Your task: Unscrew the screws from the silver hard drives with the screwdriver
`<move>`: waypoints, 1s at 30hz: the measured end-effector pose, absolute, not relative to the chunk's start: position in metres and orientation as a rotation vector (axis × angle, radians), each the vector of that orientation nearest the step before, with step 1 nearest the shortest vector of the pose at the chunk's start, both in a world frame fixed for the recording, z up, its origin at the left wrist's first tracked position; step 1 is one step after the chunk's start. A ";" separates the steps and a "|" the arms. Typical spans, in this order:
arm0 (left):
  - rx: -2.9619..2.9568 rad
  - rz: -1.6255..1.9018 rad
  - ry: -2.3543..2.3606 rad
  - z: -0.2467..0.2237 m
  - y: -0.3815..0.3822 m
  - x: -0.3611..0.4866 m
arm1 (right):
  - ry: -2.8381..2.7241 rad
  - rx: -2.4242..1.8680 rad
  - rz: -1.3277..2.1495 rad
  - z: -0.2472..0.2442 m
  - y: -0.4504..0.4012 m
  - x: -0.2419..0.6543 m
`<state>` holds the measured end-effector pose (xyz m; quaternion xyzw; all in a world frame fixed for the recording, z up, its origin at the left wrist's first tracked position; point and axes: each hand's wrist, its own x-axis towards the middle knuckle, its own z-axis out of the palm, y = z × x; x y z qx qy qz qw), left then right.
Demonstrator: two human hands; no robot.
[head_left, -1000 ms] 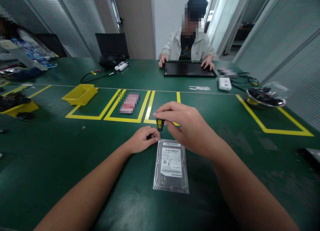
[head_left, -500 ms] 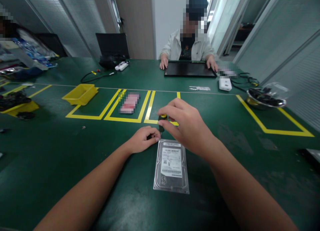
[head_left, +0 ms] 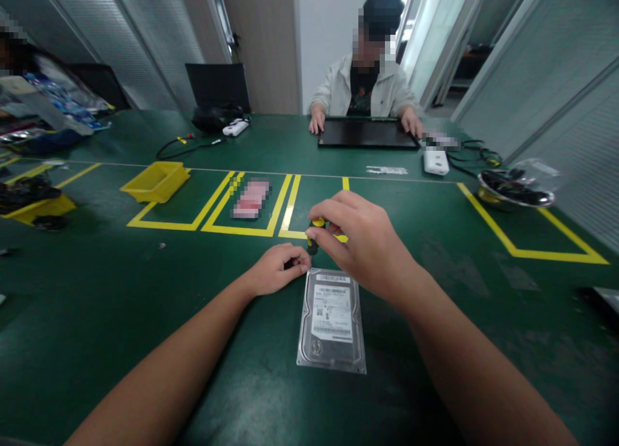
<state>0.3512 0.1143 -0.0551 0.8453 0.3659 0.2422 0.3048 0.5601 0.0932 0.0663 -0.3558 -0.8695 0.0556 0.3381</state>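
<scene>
A silver hard drive [head_left: 331, 320] with a white label lies flat on the green table [head_left: 232, 381]. Held upright over its far left corner is a small yellow-and-black screwdriver [head_left: 313, 243], pinched between the thumb and fingers of my right hand [head_left: 360, 240]. My left hand [head_left: 280, 269] rests at the same corner, its fingers curled and their tips beside the screwdriver's lower end. What those fingertips hold, if anything, is too small to make out.
A yellow bin [head_left: 157, 183] and a blurred pink item [head_left: 250, 198] lie beyond my left hand. Across the table a person [head_left: 362, 88] touches a black panel [head_left: 368, 133]. A bowl of dark parts [head_left: 515, 189] stands at right, near a white device [head_left: 436, 162].
The screwdriver handle has turned slightly in my right hand, showing more yellow. My right hand has shifted a little to the right; my left hand and the drive stay put.
</scene>
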 end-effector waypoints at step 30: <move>2.234 0.637 0.955 -0.055 0.114 0.351 | -2.320 -0.965 0.124 0.067 0.092 0.562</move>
